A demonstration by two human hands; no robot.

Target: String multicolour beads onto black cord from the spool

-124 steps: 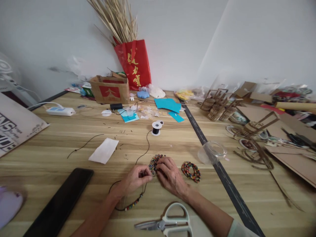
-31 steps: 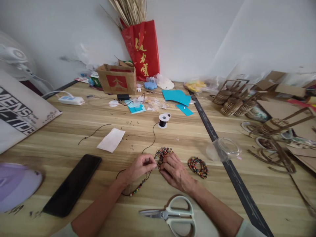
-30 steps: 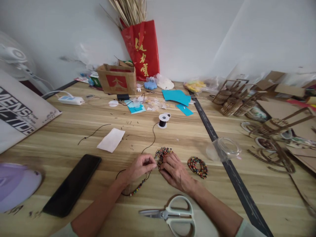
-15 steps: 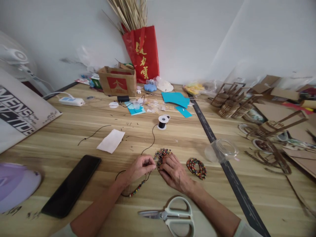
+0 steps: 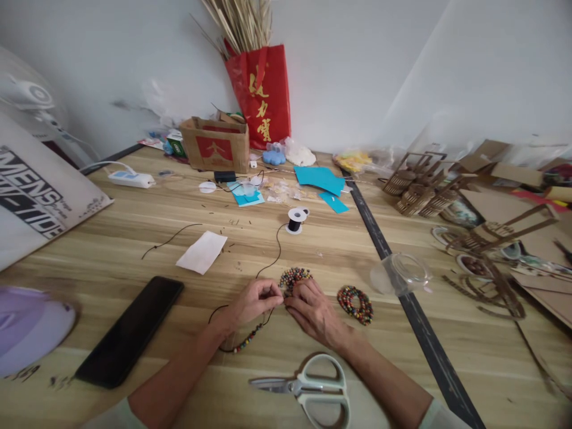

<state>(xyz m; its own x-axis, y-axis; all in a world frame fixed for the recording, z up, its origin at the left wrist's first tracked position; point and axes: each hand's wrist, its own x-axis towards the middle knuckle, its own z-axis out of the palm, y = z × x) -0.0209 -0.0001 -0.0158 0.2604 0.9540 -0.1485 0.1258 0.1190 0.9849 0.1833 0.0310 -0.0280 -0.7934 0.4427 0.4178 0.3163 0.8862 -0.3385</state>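
Observation:
My left hand (image 5: 251, 303) is closed in a pinch on a thin black cord (image 5: 273, 250) that carries a short run of coloured beads (image 5: 245, 343) below my wrist. My right hand (image 5: 313, 311) rests beside it with fingers curled at a small pile of multicoloured beads (image 5: 293, 277); the fingertips of both hands meet. What the right fingers pinch is too small to see. The cord leads back to a small spool (image 5: 295, 220).
A finished bead ring (image 5: 355, 304) lies right of my right hand. Scissors (image 5: 308, 391) lie near me, a black phone (image 5: 130, 330) to the left, white paper (image 5: 201, 251), a clear plastic lid (image 5: 402, 272), a red bag (image 5: 261, 95), cardboard pieces (image 5: 487, 232) at right.
Both hands stay pinched together at the bead pile; only the camera view has shifted slightly.

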